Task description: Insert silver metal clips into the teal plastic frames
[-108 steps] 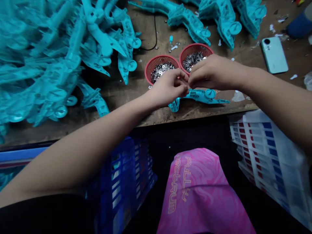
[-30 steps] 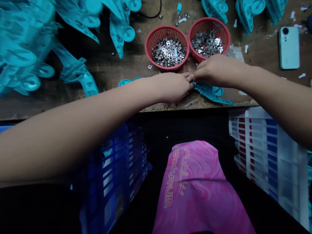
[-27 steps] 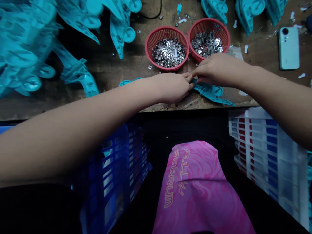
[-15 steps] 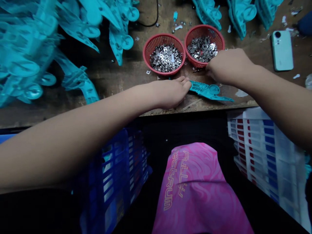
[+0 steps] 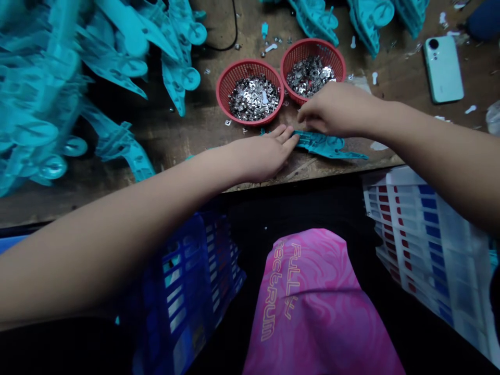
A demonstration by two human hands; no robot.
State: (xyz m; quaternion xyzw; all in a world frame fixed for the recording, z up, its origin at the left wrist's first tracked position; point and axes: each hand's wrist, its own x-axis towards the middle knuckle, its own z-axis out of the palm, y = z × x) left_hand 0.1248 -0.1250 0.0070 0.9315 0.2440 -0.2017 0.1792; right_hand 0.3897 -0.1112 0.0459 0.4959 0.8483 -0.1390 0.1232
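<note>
From our head view, our left hand (image 5: 260,159) lies open with its fingers spread, the fingertips (image 5: 287,134) just beside a teal plastic moulding (image 5: 328,147). Our right hand (image 5: 336,109) curves narrowly over that moulding's end; we cannot tell whether it grips. Just beyond both hands sit two red mesh baskets (image 5: 250,62) of small metal pieces (image 5: 253,99).
</note>
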